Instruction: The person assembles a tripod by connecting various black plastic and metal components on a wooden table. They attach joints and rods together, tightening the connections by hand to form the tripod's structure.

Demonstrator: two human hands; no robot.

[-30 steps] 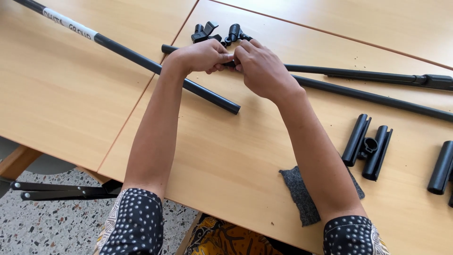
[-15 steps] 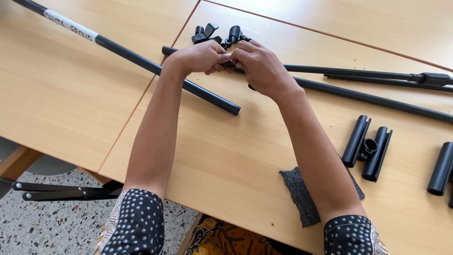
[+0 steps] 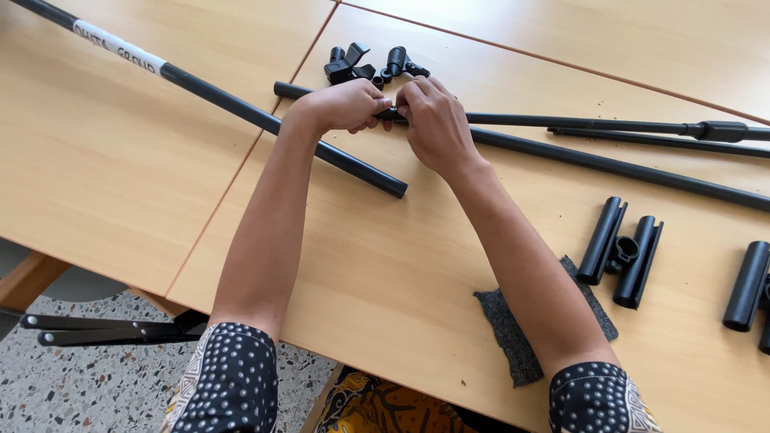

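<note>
My left hand [image 3: 346, 106] and my right hand [image 3: 433, 120] meet over a thin black rod [image 3: 561, 120] lying across the wooden table [image 3: 385, 265]. Both hands pinch a small black part at the rod where their fingertips touch; the part itself is mostly hidden by my fingers. Just beyond my hands lie several small black clips and knobs [image 3: 365, 66]. A long black tube with a white label [image 3: 216, 100] runs diagonally under my left forearm.
A second long black tube [image 3: 642, 168] crosses to the right edge. Short black tube pieces [image 3: 622, 250] and another [image 3: 746, 285] lie at right. A grey felt patch [image 3: 513, 333] sits by the near edge. Black metal legs [image 3: 96, 329] rest on the speckled floor.
My hands stay together on the rod; the fingers have shifted only slightly around the small part.
</note>
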